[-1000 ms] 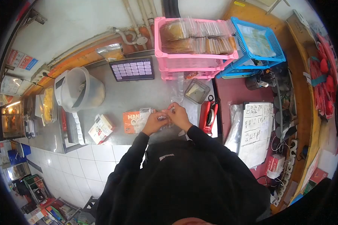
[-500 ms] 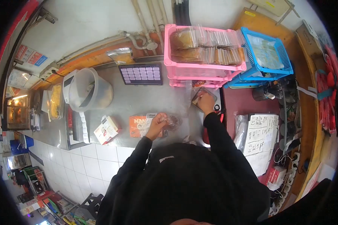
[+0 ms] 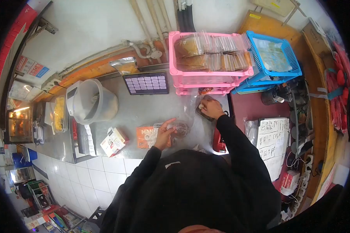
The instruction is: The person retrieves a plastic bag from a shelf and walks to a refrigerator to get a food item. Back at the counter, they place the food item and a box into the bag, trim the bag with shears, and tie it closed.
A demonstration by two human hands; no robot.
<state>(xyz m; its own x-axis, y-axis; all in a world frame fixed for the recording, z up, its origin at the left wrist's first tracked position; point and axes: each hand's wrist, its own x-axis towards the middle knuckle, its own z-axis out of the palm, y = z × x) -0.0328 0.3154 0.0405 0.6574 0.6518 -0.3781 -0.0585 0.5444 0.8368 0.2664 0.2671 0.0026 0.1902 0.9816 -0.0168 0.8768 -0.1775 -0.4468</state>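
My left hand (image 3: 165, 134) is low over the steel counter. Its thumb and fingers close on the edge of a crumpled clear plastic bag (image 3: 181, 129), which has a brownish look. Farther right, my right hand (image 3: 212, 108) bends down over a small dark-rimmed container (image 3: 204, 113) in front of the pink basket. Its fingers are drawn together, with a small pale spot at the tips that I cannot make out. Just left of my left hand, partly behind it, lies an orange and white box (image 3: 145, 137).
The pink basket (image 3: 212, 74) holds several sachets; a blue basket (image 3: 274, 58) stands beside it. A tablet (image 3: 146, 82) leans at the back. To the left are a clear bucket (image 3: 99, 101) and a white carton (image 3: 114, 141). A red object (image 3: 219, 141) lies near my right forearm.
My right hand has shifted slightly left and turned over the container. My left hand still has the clear bag, its fingers a little more extended. The view has tilted slightly.
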